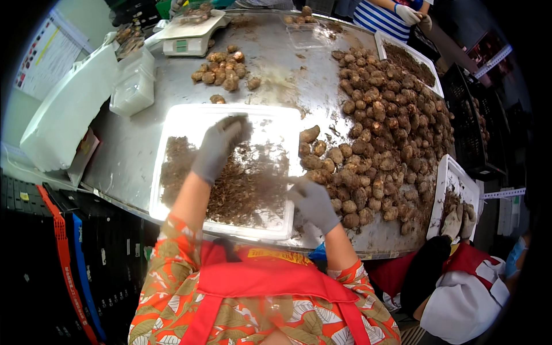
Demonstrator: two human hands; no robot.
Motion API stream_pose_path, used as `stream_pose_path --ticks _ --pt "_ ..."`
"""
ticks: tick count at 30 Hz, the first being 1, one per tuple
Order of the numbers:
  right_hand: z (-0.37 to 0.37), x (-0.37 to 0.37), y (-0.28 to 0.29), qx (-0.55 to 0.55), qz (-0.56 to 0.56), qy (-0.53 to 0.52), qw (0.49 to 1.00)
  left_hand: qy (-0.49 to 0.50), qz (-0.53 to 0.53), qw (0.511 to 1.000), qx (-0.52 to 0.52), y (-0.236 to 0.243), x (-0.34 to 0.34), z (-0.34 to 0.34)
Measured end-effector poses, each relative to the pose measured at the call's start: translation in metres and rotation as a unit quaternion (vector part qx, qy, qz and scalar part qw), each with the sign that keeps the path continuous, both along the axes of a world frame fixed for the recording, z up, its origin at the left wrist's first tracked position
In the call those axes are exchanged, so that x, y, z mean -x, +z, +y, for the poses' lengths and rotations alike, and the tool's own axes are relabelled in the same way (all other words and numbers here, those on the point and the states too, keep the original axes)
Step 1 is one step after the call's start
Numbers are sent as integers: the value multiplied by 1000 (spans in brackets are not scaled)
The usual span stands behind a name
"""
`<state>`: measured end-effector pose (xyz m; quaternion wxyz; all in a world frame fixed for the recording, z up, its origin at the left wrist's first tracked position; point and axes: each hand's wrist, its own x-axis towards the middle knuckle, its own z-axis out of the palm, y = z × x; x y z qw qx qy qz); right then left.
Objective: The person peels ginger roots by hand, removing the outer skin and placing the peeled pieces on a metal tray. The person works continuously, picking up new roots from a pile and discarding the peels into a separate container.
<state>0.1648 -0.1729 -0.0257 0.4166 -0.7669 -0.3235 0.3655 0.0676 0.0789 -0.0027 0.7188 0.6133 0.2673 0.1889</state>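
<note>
A white foam tray (161,198) lies in front of me, with brown peelings and dirt (236,198) spread over its bottom. My left hand (221,144), in a grey glove, is over the tray's upper middle. Its fingers are blurred by motion, and whatever they may hold cannot be made out. At the tray's right rim is my right hand (315,202), gloved the same way. Its fingertips are smeared too, beside a brown blur over the tray. Just right of that hand begins a large heap of brown taro corms (379,138).
Beyond the tray sits a smaller group of taro (221,69), near a white scale (192,34). Clear plastic boxes (133,83) stand at the left. Co-workers stand at the far right and near right, by white trays (440,86). Black crates (115,247) fill the lower left.
</note>
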Motion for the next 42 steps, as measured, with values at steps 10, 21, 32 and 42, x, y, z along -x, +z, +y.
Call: stream_pose_path --ticks 10,21,32,42 --pt "32 -141 -29 110 -294 -98 945 -89 150 984 -45 -31 48 -76" --pt "54 -136 -32 181 -291 -20 939 -106 112 987 -49 -28 58 -89" --pt "22 -13 27 -235 -8 -31 971 -83 -18 994 68 -16 41 -109" --pt "22 11 18 -292 38 -8 956 -55 -62 991 101 -10 54 -102"
